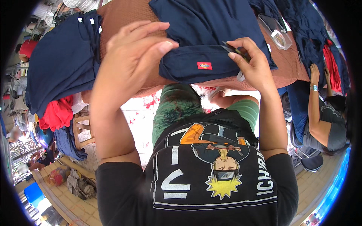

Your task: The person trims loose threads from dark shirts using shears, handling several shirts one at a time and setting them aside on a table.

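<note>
A navy garment [213,22] lies in front of me, its folded near edge bearing a small red label [204,66]. My right hand [252,62] is closed around small dark thread snips [241,52], whose pointed blades reach over the cloth. Raised at the garment's left side is my left hand [132,56], thumb and fingers apart, with nothing visible between them. Part of its palm side is hidden.
A brown cloth [122,13] covers the table. Navy garments [62,62] hang over its left end, above a red cloth [56,113]. A clear plastic container [277,35] sits at the right. Another person's hand [314,74] touches navy cloth there.
</note>
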`<state>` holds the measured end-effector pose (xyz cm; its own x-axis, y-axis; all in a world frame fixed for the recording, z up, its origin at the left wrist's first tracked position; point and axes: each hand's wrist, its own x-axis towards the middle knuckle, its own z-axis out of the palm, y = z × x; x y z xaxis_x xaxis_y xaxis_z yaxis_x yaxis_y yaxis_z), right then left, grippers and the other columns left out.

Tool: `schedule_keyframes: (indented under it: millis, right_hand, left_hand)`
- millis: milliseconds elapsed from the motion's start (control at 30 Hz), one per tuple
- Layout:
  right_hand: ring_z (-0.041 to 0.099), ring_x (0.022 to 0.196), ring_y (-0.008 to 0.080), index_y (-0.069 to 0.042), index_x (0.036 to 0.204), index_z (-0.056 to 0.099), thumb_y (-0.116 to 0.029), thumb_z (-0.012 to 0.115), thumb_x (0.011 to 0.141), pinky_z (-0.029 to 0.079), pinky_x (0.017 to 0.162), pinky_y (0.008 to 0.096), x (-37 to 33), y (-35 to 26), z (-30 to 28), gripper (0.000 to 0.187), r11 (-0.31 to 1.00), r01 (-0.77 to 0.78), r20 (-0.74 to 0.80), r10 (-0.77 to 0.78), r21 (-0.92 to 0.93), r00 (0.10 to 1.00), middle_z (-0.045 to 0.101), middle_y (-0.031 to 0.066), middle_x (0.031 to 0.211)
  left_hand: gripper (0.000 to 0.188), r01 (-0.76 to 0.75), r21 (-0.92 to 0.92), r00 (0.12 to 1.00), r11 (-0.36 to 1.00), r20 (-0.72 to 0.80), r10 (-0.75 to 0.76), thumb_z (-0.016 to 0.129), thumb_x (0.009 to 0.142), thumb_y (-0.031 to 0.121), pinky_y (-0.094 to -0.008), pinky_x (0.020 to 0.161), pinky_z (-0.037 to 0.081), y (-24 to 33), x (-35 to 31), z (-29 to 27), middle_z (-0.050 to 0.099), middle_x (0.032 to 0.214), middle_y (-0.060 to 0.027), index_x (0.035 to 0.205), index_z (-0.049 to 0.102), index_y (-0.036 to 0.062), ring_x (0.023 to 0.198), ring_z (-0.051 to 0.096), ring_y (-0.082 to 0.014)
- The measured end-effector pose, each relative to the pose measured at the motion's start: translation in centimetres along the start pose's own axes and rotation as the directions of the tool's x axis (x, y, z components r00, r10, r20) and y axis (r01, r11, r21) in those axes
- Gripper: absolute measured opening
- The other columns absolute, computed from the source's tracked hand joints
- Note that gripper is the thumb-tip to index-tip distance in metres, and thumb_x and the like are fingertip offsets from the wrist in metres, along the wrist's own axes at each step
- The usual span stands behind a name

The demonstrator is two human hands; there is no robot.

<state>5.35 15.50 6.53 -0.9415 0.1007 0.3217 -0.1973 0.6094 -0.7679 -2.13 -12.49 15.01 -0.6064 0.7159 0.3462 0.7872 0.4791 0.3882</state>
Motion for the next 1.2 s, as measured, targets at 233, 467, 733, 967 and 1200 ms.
schedule_keyframes:
  millis: [233, 467, 733, 967, 1200]
  right_hand:
    - [0.052, 0.072, 0.0113, -0.005, 0.108, 0.064, -0.009, 0.068, 0.085, 0.044, 0.066, 0.0267, -0.1, 0.3, -2.5, 0.023, 0.994, -0.102, -0.176, 0.107, 0.036, 0.979, 0.057, 0.0039, 0.084]
    - [0.054, 0.082, 0.0059, -0.002, 0.111, 0.061, -0.011, 0.068, 0.088, 0.044, 0.076, 0.0212, 1.8, 4.7, -5.8, 0.026, 0.955, 0.001, -0.474, 0.147, 0.298, 0.868, 0.060, -0.0015, 0.092]
    - [0.063, 0.094, 0.0220, -0.005, 0.099, 0.069, -0.021, 0.070, 0.085, 0.048, 0.086, 0.0324, 12.5, 7.8, -6.2, 0.021, 0.988, -0.154, -0.428, 0.131, -0.019, 0.894, 0.066, 0.0095, 0.101]
    - [0.062, 0.101, 0.0319, -0.008, 0.100, 0.070, -0.029, 0.072, 0.080, 0.049, 0.087, 0.0378, 24.3, 11.2, -5.8, 0.029, 0.926, -0.171, -0.568, -0.054, -0.336, 0.821, 0.065, 0.0156, 0.106]
    - [0.046, 0.053, 0.0061, -0.011, 0.087, 0.066, -0.035, 0.074, 0.082, 0.042, 0.052, 0.0237, 29.6, 7.8, -10.6, 0.026, 0.997, 0.054, -0.538, -0.074, -0.053, 0.840, 0.051, -0.0046, 0.061]
  left_hand:
    - [0.027, 0.164, -0.150, 0.944, 0.975, -0.263, -0.199, 0.069, 0.085, 0.019, -0.0349, 0.070, 0.050, -5.9, -0.5, 10.5, 0.067, 0.092, -0.0084, 0.106, 0.061, 0.0043, 0.080, 0.064, -0.0251]
    - [0.037, -0.409, -0.761, 0.029, 0.504, -0.562, -0.826, 0.054, 0.096, 0.014, -0.0402, 0.099, 0.041, -17.2, -2.9, -2.6, 0.051, 0.123, -0.0138, 0.129, 0.043, 0.0010, 0.118, 0.051, -0.0255]
    - [0.055, 0.245, -0.391, 0.778, 0.887, -0.466, -0.420, 0.069, 0.086, 0.027, -0.0412, 0.111, 0.028, -9.8, 0.8, 8.2, 0.045, 0.139, -0.0161, 0.131, 0.049, 0.0036, 0.131, 0.040, -0.0309]
    - [0.056, 0.312, 0.199, 0.950, 0.929, -0.081, -0.302, 0.075, 0.077, 0.030, -0.0437, 0.103, 0.036, -8.9, 2.2, 13.0, 0.050, 0.134, -0.0134, 0.124, 0.057, 0.0051, 0.126, 0.044, -0.0338]
    - [0.017, 0.196, -0.344, 0.698, 0.918, -0.609, -0.377, 0.057, 0.097, 0.018, -0.0287, 0.080, 0.045, -13.3, 6.2, 3.9, 0.057, 0.091, -0.0020, 0.099, 0.059, 0.0020, 0.087, 0.053, -0.0126]
